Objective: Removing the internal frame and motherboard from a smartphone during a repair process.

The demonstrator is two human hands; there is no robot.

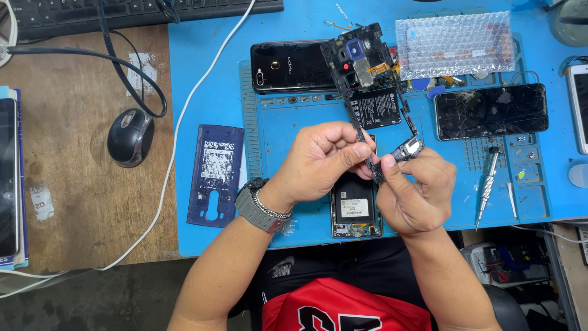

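Note:
My left hand [318, 160] and my right hand [415, 191] together grip a black plastic phone mid-frame [361, 58], held up over the blue work mat [275, 122]. The left fingers pinch the frame's left rail; the right thumb and fingers pinch its lower corner by a small speaker module [409, 147]. An opened phone body [355, 208] lies on the mat under my hands. A black battery [375, 107] shows through the frame. My left wrist wears a grey watch and a chain bracelet.
A black phone back [288, 66] lies at the mat's top left, a cracked black screen [490, 111] at right, a bubble-wrap bag [454, 44] above it. A screwdriver [487, 187] and tweezers [511, 199] lie right. A blue back cover [214, 175], mouse [130, 137] and keyboard [122, 12] sit left.

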